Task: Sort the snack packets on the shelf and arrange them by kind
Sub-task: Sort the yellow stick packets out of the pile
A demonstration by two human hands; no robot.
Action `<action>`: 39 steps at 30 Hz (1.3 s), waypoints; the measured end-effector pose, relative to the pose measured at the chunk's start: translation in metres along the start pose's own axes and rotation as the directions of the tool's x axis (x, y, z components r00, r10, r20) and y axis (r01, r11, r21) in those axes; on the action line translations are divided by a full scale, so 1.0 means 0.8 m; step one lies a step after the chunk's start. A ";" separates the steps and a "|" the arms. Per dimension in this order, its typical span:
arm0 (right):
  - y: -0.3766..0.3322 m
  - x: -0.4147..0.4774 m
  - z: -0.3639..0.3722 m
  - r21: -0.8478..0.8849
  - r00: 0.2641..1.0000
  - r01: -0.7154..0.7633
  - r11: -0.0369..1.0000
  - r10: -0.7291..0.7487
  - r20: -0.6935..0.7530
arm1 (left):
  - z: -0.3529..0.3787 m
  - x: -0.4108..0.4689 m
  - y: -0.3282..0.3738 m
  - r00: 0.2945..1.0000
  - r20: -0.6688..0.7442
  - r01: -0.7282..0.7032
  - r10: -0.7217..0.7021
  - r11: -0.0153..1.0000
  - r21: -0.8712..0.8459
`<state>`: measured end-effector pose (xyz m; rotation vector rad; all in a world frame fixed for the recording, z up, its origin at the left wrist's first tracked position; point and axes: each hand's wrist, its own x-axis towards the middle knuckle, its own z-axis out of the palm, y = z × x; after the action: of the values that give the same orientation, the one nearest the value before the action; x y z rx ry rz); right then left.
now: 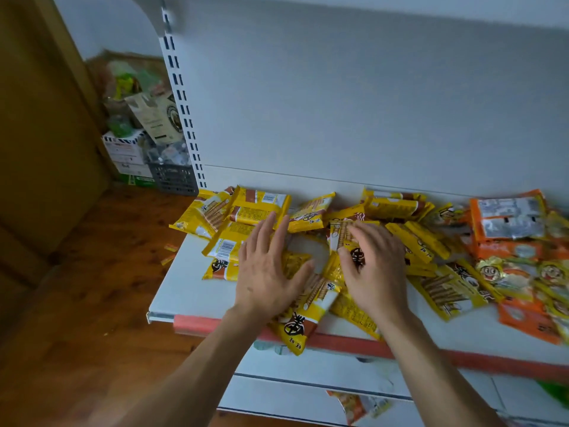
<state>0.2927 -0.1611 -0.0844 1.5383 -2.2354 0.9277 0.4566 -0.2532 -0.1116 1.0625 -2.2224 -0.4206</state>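
White metal shop shelving fills the view: a flat shelf with a plain pale back panel rising behind it and a red strip along its front edge.

Yellow packets of stick biscuits lie in a loose, overlapping heap across the left and middle of the shelf, some face up and some showing barcodes. Orange packets lie at the shelf's right end, mixed with small gold foil packets printed with a cartoon face. An overhanging packet, yellow and brown, juts past the shelf's front edge, across the red strip.

Two bare forearms reach in over the front of the shelf. The left hand lies palm down on the heap at the shelf's middle left, fingers straight and slightly spread, gripping nothing. The right hand is just beside it at the shelf's middle, fingers bent, with thumb and fingertips closed on a yellow packet; blur softens the fingertips.

Left of the shelf, a wooden floor carries a grey crate and stacked cardboard boxes topped with bags. Below the shelf, a lower tier holds a crumpled packet.
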 end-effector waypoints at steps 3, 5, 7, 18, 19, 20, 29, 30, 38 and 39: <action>0.002 0.052 0.005 -0.002 0.997 -0.020 1.000 0.020 0.081 | 0.015 0.022 0.004 0.998 0.062 -0.009 0.005 0.998 0.065; 0.010 0.091 0.011 -0.088 0.956 -0.061 0.994 0.084 0.281 | 0.026 0.032 0.007 0.997 0.078 0.005 -0.013 0.995 0.096; 0.023 0.112 0.026 -0.220 0.896 -0.019 0.975 0.114 0.429 | 0.035 0.036 0.010 0.998 0.030 0.049 -0.052 0.995 0.091; 0.056 0.051 0.049 0.109 0.999 0.005 0.994 -0.010 0.042 | 0.031 0.031 0.008 0.863 -0.304 0.166 -0.403 0.796 -0.582; 0.056 0.050 0.049 0.106 0.999 0.014 0.994 -0.018 0.032 | 0.031 0.031 0.009 0.854 -0.283 0.187 -0.437 0.765 -0.616; 0.056 0.050 0.050 0.105 0.999 0.021 0.994 -0.024 0.027 | 0.031 0.030 0.009 0.854 -0.269 0.194 -0.445 0.753 -0.629; 0.042 0.131 0.050 -0.044 0.911 -0.085 0.995 0.096 0.401 | 0.034 0.031 0.013 0.947 -0.216 0.130 -0.238 0.899 -0.419; 0.042 0.141 0.051 -0.145 0.851 -0.101 0.984 0.161 0.500 | 0.033 0.031 0.013 0.958 -0.203 0.109 -0.203 0.911 -0.397; 0.045 0.157 0.082 -0.317 0.713 -0.125 0.940 0.307 0.630 | 0.034 0.030 0.013 0.980 -0.123 0.116 -0.159 0.946 -0.301; 0.047 0.157 0.085 -0.268 0.713 -0.160 0.950 0.299 0.635 | 0.035 0.030 0.012 0.980 -0.122 0.116 -0.158 0.948 -0.295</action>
<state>0.2175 -0.2880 -0.0795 1.7068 -2.9605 0.1620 0.4210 -0.2656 -0.1174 1.0568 -1.8974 -0.6831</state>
